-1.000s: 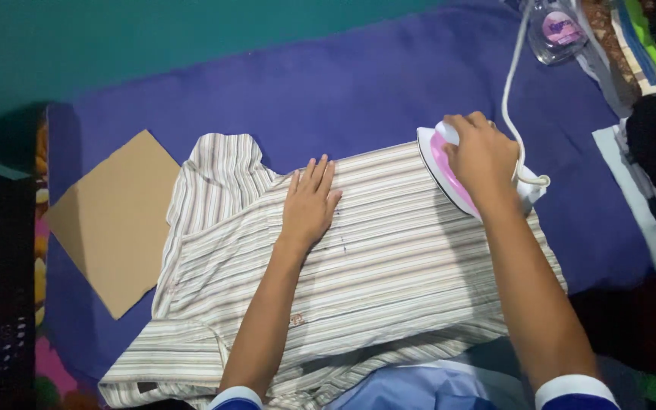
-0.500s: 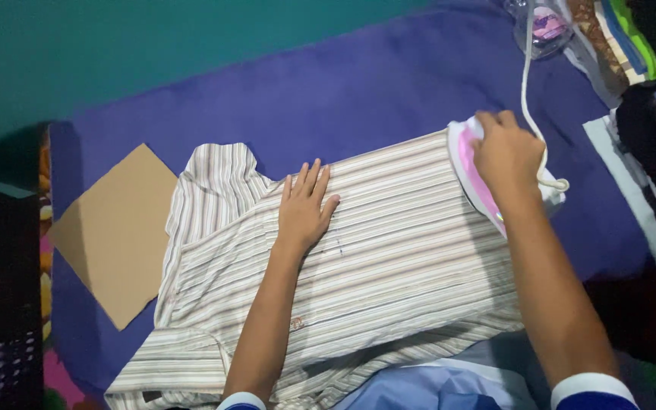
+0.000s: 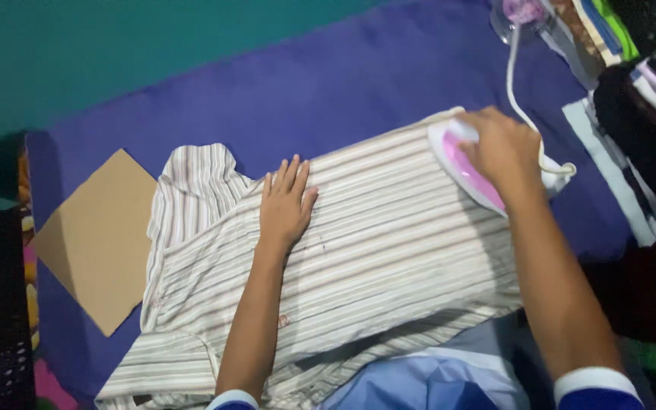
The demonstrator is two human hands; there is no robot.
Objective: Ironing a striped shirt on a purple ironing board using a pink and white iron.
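Flat tan cardboard sheet at frame left, cream brown-striped cotton shirt spread mid-frame, left hand splayed flat on it, right hand wrapped around pink-and-white iron at upper right

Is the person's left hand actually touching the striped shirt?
Touching. The head view shows the left hand lying flat, palm down, fingers spread on the striped shirt, with no gap visible.

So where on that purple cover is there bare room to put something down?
Bare purple cover runs between the striped shirt and the teal wall, plus a strip beside the cardboard sheet. The right edge is crowded: folded clothes, iron, cord.
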